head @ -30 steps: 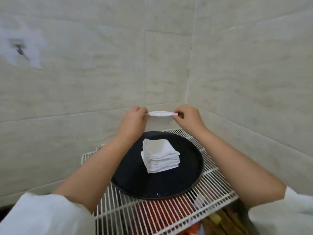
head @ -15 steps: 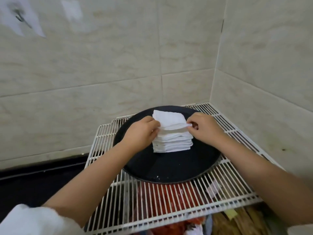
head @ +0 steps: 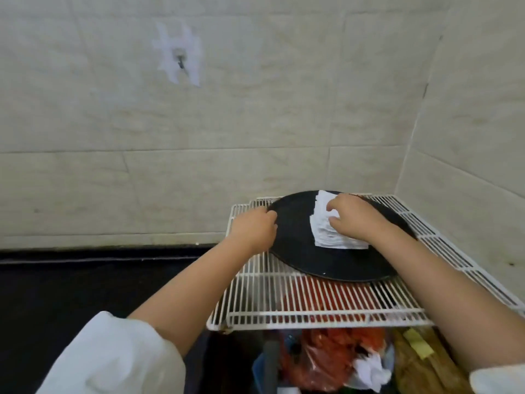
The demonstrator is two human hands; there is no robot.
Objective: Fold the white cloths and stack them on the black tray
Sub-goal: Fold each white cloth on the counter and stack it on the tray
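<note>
Two tiled walls meet in a corner at the right, their pale, marbled tiles split by thin grout lines; a small metal hook (head: 180,61) sits on a torn white adhesive patch high on the back wall. Below the tiles runs a dark, matte surface (head: 85,280). A white wire rack (head: 312,305), made of thin parallel bars, stands in the corner, with red plastic bags (head: 335,362) and crumpled wrappers beneath it.

On the rack lies the round black tray (head: 295,231), flat and smooth, flecked with a few white specks. The stack of folded white cloths (head: 324,231) rests on the tray's far right part; it is roughly rectangular, its layered edges facing left, its long axis running from the near side toward the back wall.

The left hand (head: 252,228) rests at the tray's left rim, fingers curled over the edge. The right hand (head: 355,217) lies on top of the stack, fingers bent and pressing the top cloth. White sleeves (head: 113,359) cover both upper arms.
</note>
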